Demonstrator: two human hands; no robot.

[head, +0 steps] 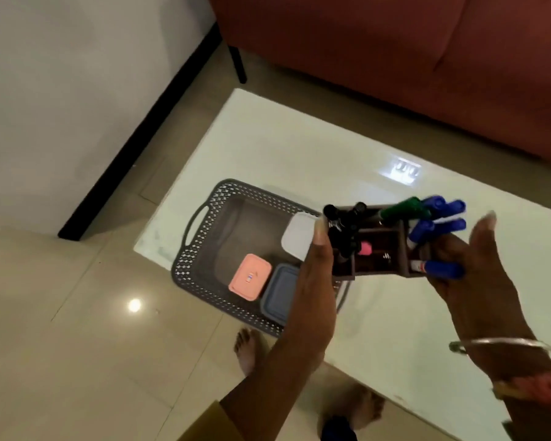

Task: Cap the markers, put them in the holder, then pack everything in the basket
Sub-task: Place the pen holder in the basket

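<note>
A brown compartmented holder (382, 246) hangs in the air over the right end of the grey perforated basket (204, 198). Capped black markers (344, 224), a green marker (401, 210) and several blue markers (442, 224) stick out of it. My left hand (315, 281) presses flat, fingers straight, against the holder's left side. My right hand (471, 275) supports its right side with the thumb raised and apart; its fingers are hidden behind the holder. One blue marker (442, 270) lies across my right hand's palm.
Inside the basket lie a pink box (250, 276), a blue-grey box (280, 291) and a white box (299, 233). The basket sits at the near-left corner of the glossy white table (299, 148). A red sofa (395, 58) stands behind; my bare feet (248, 348) are on the tiled floor.
</note>
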